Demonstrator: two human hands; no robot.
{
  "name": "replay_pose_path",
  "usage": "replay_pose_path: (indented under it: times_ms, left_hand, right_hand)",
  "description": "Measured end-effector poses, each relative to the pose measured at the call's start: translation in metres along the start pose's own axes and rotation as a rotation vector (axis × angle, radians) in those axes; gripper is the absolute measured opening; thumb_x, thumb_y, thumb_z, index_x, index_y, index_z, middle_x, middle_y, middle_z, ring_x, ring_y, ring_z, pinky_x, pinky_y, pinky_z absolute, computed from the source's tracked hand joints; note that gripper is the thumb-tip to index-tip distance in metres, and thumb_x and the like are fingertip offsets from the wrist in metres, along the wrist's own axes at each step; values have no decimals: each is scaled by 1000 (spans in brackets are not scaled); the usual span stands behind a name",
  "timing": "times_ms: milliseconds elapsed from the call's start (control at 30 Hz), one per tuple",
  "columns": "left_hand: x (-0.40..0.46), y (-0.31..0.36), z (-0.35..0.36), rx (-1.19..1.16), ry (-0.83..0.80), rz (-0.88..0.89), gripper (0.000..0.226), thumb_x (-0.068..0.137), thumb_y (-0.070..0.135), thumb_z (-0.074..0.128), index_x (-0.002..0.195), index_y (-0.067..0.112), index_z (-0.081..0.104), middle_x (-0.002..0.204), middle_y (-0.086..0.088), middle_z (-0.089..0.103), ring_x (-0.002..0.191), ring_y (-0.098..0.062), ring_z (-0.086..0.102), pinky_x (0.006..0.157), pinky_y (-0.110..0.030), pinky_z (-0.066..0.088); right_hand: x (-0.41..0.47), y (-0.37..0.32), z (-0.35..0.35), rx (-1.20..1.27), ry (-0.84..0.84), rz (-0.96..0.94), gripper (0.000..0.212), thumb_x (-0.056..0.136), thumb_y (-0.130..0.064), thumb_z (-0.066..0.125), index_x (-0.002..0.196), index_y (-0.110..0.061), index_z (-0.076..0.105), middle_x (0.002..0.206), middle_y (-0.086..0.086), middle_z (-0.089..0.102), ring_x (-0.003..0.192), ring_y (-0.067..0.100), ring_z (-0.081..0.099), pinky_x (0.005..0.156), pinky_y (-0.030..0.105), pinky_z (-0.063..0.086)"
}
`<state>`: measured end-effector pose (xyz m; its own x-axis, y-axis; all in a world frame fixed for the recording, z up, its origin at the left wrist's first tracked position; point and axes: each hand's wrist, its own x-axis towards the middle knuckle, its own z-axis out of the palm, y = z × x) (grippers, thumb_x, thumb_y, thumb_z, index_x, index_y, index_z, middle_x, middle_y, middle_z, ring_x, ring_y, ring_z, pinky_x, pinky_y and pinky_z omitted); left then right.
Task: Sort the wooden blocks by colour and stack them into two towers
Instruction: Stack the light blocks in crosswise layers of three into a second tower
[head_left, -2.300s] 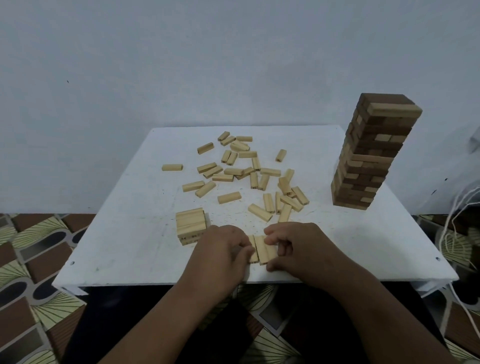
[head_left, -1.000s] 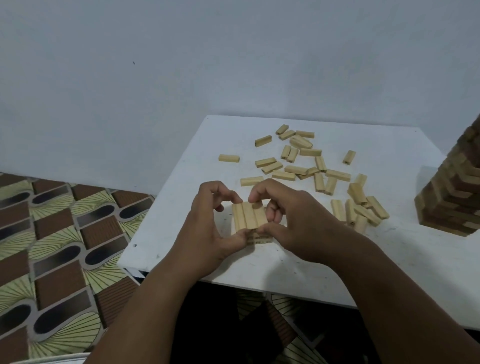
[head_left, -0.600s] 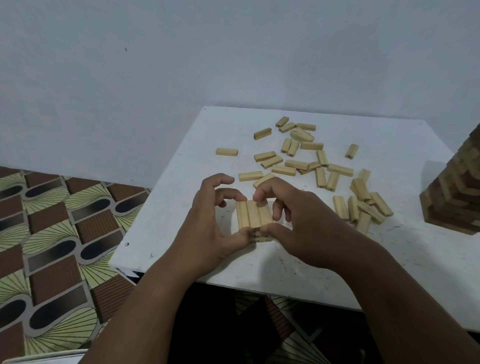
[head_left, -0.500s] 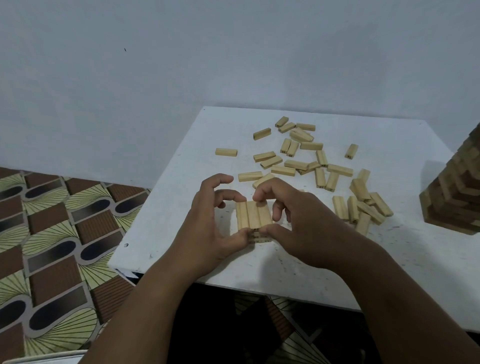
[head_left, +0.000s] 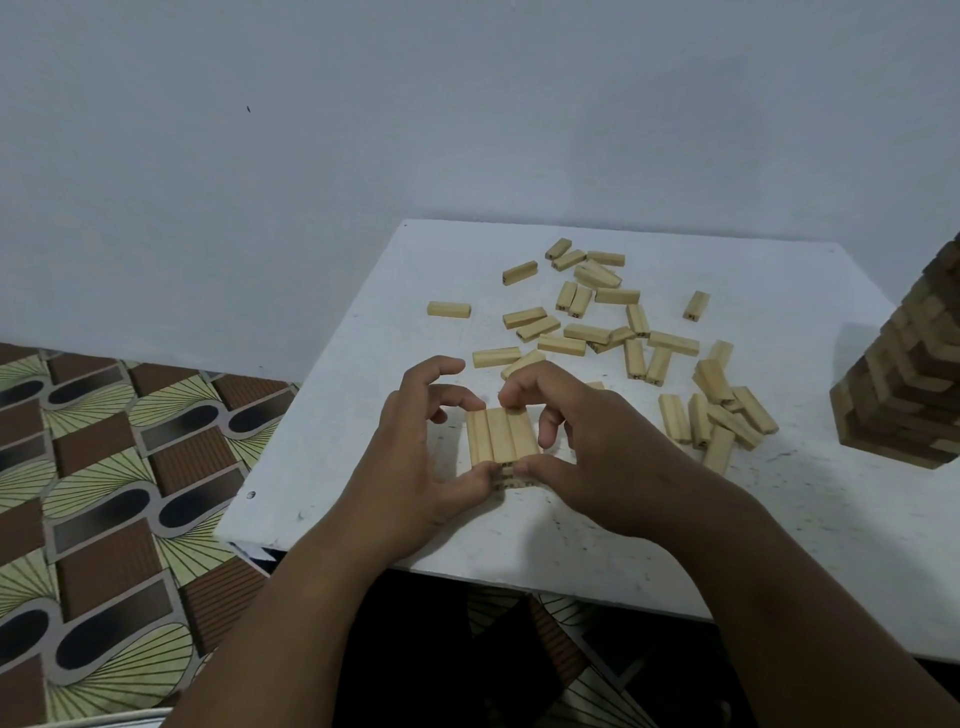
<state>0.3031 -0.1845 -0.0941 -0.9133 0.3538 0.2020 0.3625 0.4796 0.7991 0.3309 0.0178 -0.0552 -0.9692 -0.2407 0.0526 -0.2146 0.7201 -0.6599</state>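
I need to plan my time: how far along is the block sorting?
Early. Done: a low light stack. In hand: left hand and right hand square a three-block layer on it. Left: many loose light blocks; the mixed tower still stands.

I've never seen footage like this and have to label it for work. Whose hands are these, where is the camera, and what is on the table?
No machine here: a person wears one camera on their head, looking down at their own hands. The left hand and right hand together grip a row of three pale blocks on a low pale stack, near the front of the white table. Behind lie loose pale blocks. At the right edge stands a tower of dark and pale blocks, partly cut off.
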Motion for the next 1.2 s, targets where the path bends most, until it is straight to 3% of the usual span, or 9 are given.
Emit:
replay_pose_path:
  times_ms: [233,433,600,700,767,833,1067,1133,1200]
  left_hand:
    - [-1,-2,-2,7,-44,-16,90,72,32,84,134,53,23,125,27,53,124,-6,43,86,-20,34]
    - [-2,-1,-2,-25,-50,-24,88,68,39,80,134,53,23,127,27,53,122,-5,42,86,-21,33]
    - [-1,-1,-1,-35,-31,-20,89,65,47,78,134,51,23,129,26,52,118,-5,43,86,-22,35]
    - [1,-1,-7,-49,7,-21,88,63,51,77,134,48,25,129,26,54,117,-4,45,86,-25,38]
    - [5,-2,-11,-68,54,-23,81,66,44,78,132,46,29,126,27,56,114,-6,47,84,-26,38]
    - [11,-2,-14,-87,102,-26,73,70,40,74,130,44,33,123,26,58,111,-7,49,82,-26,38]
    - [46,-3,-22,-116,180,-14,49,88,29,69,126,39,40,115,20,62,104,-4,51,79,-24,38]
    - [61,-10,-25,-51,173,-16,40,92,29,64,124,39,43,114,20,62,104,-6,51,79,-21,38]
    - [81,-19,-29,53,163,-24,34,95,22,60,124,36,48,116,20,60,107,-8,50,81,-14,36]
  right_hand:
    - [1,3,0,27,5,-21,52,82,-27,77,115,-47,42,119,-21,58,77,7,54,69,26,48]
    - [1,6,0,55,6,-19,59,79,-27,81,122,-43,43,124,-21,59,75,7,58,69,22,45]
    - [1,5,-3,69,15,-13,65,77,-29,82,128,-42,43,128,-22,57,78,7,62,83,27,50]
    - [1,6,-7,77,48,-16,62,78,-29,81,128,-40,46,119,-25,58,76,8,61,78,21,49]
    - [4,5,-11,83,78,-21,53,81,-28,79,125,-37,50,105,-27,59,71,4,58,65,12,44]
    - [10,5,-14,94,104,-46,46,83,-27,77,121,-36,52,108,-26,58,68,3,56,61,12,43]
    - [52,19,-15,82,133,-35,30,95,-16,61,117,-36,57,114,-21,60,86,6,57,73,20,46]
    - [72,27,-18,-14,74,-1,39,94,-9,59,119,-38,55,120,-14,58,100,8,56,83,27,49]
    - [92,34,-19,-124,-14,30,51,90,-4,59,122,-42,51,124,-8,53,107,13,53,84,30,46]
